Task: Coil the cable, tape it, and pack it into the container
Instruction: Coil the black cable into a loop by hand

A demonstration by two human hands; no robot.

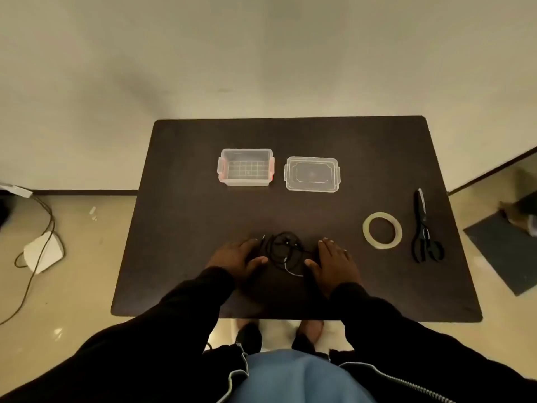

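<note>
Loosely tangled, the thin black cable [283,251] lies in an untidy bunch of overlapping loops near the front edge of the dark brown rectangular table [189,216], with a small yellowish spot in the tangle. One plug-like end seems to point away toward the far side, though blur makes this uncertain; a pale strand trails near. Flat on the table, fingers relaxed, the left hand [236,257] and right hand [334,261] flank it, gripping nothing. Farther off stands the clear plastic container [245,167], uncovered.
</note>
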